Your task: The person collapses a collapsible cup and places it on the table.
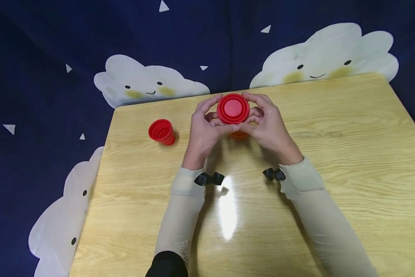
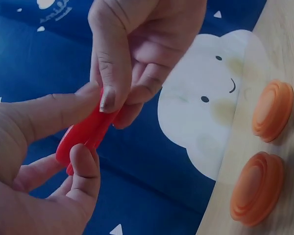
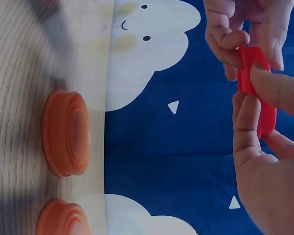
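Both hands hold a red collapsible cup (image 1: 233, 108) up over the far part of the table, pressed flat into a disc of rings. The left hand (image 1: 204, 130) pinches its left side between thumb and fingers. On the opposite side, the right hand (image 1: 269, 127) grips the rim the same way, and the two thumbs meet at the near edge. Edge-on, the flattened red cup (image 2: 83, 128) looks thin in the left wrist view. Beneath the hands an orange collapsed cup (image 1: 239, 135) shows only partly.
A second red cup (image 1: 162, 132), extended to full height, stands left of the hands on the wooden table (image 1: 134, 200). Two flattened orange cups, one nearer (image 2: 257, 190) and one farther (image 2: 273, 111), lie near the table's far edge. Behind hangs a blue cloud-patterned cloth (image 1: 207, 34).
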`<action>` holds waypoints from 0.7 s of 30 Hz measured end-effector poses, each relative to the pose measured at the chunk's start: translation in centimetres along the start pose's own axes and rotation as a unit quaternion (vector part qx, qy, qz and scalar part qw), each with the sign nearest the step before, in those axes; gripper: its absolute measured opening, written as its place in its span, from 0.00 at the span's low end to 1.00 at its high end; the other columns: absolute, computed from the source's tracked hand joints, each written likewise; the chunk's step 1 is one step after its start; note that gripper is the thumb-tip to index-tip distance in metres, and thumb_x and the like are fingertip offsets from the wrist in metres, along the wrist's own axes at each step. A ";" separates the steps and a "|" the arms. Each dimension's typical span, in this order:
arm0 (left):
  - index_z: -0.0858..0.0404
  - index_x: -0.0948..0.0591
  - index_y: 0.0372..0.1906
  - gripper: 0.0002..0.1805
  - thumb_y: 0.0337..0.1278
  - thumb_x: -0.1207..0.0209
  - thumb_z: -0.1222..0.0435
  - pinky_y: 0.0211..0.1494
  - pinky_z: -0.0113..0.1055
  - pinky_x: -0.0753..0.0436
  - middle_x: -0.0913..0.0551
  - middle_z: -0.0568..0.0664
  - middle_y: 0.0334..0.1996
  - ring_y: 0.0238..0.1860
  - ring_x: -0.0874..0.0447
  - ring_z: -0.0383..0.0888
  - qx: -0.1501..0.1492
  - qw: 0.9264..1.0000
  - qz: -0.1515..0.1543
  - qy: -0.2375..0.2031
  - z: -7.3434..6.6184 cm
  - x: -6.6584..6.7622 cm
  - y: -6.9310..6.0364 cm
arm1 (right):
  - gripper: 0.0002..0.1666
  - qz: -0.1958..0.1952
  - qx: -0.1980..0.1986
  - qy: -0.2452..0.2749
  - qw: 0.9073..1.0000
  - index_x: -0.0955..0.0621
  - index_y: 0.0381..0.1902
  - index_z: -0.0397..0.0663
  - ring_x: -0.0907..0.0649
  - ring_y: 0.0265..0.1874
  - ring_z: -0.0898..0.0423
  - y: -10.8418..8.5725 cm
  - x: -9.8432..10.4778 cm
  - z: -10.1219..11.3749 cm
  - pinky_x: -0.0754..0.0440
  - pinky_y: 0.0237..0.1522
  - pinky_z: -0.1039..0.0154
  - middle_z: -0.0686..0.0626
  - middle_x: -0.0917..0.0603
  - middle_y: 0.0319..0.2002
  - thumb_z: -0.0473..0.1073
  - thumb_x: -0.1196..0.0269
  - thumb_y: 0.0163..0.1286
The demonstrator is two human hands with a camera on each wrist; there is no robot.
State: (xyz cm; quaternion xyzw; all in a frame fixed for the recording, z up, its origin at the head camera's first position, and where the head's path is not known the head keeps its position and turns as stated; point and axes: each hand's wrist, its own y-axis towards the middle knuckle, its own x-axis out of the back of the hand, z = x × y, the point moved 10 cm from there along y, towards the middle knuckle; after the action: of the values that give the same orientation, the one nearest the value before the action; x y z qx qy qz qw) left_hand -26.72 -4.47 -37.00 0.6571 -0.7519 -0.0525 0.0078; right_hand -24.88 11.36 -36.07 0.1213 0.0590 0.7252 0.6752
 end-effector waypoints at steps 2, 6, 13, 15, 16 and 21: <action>0.62 0.22 0.66 0.43 0.37 0.22 0.78 0.44 0.33 0.14 0.27 0.47 0.60 0.44 0.19 0.48 -0.004 1.000 -0.001 0.008 -0.1 0.2 0.0 | 0.45 0.005 -0.003 -0.006 1.000 0.29 0.69 0.34 0.19 0.41 0.50 0.2 -0.1 -0.2 0.17 0.45 0.70 0.41 0.30 0.60 0.18 0.29 0.52; 0.63 0.21 0.65 0.41 0.37 0.22 0.77 0.44 0.34 0.14 0.25 0.48 0.58 0.44 0.18 0.49 -0.009 1.000 -0.005 0.021 -0.2 0.8 -0.1 | 0.44 0.013 -0.004 -0.050 0.999 0.27 0.68 0.35 0.19 0.44 0.50 0.5 -0.3 -0.3 0.18 0.47 0.70 0.41 0.26 0.59 0.23 0.25 0.52; 0.64 0.21 0.65 0.41 0.37 0.23 0.80 0.44 0.33 0.14 0.25 0.49 0.57 0.43 0.17 0.48 -0.013 0.999 -0.016 0.046 0.0 2.1 0.0 | 0.41 0.019 -0.012 -0.115 0.993 0.23 0.66 0.40 0.19 0.46 0.50 1.3 -0.8 -0.8 0.20 0.51 0.65 0.45 0.20 0.57 0.33 0.22 0.53; 0.65 0.21 0.64 0.41 0.37 0.23 0.81 0.43 0.32 0.14 0.24 0.49 0.56 0.42 0.17 0.48 -0.013 0.999 -0.023 0.045 0.2 2.5 0.0 | 0.40 0.024 -0.019 -0.119 0.992 0.23 0.66 0.40 0.19 0.46 0.51 1.4 -1.1 -1.1 0.20 0.52 0.64 0.45 0.18 0.57 0.34 0.22 0.55; 0.64 0.21 0.64 0.41 0.36 0.23 0.80 0.42 0.32 0.14 0.24 0.49 0.56 0.42 0.17 0.48 -0.013 0.998 -0.026 0.047 0.4 2.7 0.1 | 0.40 0.027 -0.020 -0.119 0.992 0.23 0.66 0.40 0.19 0.46 0.52 1.4 -1.2 -1.2 0.20 0.52 0.63 0.45 0.18 0.57 0.34 0.23 0.55; 0.62 0.18 0.62 0.39 0.35 0.22 0.78 0.41 0.31 0.15 0.23 0.49 0.54 0.41 0.17 0.47 -0.005 0.997 -0.042 0.065 1.1 3.8 0.0 | 0.39 0.043 -0.014 -0.132 0.990 0.22 0.65 0.39 0.19 0.48 0.49 1.6 -2.0 -1.9 0.20 0.52 0.54 0.44 0.17 0.57 0.35 0.22 0.55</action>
State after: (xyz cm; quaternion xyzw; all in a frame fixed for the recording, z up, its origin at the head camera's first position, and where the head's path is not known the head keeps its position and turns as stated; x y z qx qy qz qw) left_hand -27.30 -8.15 -38.36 0.6898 -0.7216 -0.0137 0.0577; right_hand -26.75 9.40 -37.72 0.2088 -0.0462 0.7321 0.6467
